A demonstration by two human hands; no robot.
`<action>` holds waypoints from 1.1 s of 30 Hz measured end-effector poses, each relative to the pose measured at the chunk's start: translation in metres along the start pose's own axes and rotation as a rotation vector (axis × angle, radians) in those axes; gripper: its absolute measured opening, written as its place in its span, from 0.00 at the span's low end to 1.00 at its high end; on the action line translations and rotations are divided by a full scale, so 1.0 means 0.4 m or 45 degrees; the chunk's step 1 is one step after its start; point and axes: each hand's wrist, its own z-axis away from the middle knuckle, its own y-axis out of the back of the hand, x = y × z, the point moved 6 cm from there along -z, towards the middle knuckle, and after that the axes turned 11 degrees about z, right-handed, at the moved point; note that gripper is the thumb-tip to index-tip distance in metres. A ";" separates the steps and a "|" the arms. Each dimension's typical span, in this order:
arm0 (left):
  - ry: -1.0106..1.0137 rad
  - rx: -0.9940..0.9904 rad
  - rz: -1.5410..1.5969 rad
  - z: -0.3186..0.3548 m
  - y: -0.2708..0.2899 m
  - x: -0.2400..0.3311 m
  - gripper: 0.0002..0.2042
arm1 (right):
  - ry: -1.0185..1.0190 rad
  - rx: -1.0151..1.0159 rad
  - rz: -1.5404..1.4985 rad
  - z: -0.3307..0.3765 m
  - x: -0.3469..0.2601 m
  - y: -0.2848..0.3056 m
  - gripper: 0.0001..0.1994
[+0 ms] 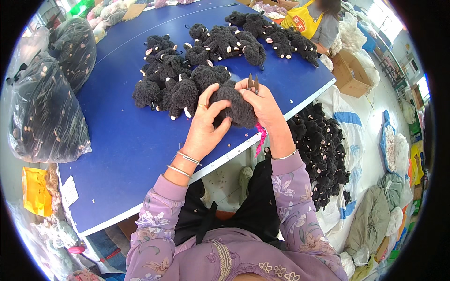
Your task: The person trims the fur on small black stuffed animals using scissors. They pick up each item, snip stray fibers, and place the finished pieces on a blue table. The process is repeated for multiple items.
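Above the table's near edge I hold a fuzzy black plush toy (pixel 240 110) between both hands. My left hand (pixel 206 122) is closed on its left side, thumb and fingers pressed into the pile. My right hand (pixel 265 107) grips the toy's right side and also keeps a pair of thread snips (pixel 253 83), dark blades pointing up past the fingers. A bright pink cloth strip (pixel 260 136) hangs below that hand. Just beyond, more black plush toys (pixel 185 93) with pale feet or ears lie heaped on the blue table (pixel 126 154).
A big clear bag of black toys (pixel 47 110) leans at the table's left. On the right, a white sack (pixel 349 154) holds a pile of black toys (pixel 318 159) below the table edge. A cardboard box (pixel 349 75) stands near a person in a yellow apron (pixel 302 21).
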 end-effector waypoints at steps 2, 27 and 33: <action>0.025 -0.027 0.005 0.006 -0.007 -0.005 0.17 | 0.058 0.003 0.093 0.000 -0.013 -0.009 0.05; 0.721 -0.038 0.761 0.028 -0.028 -0.081 0.15 | -0.249 0.360 -0.004 -0.004 0.022 0.065 0.12; 0.741 0.166 0.656 0.024 0.000 -0.089 0.12 | -0.101 0.007 0.397 0.029 0.018 -0.054 0.20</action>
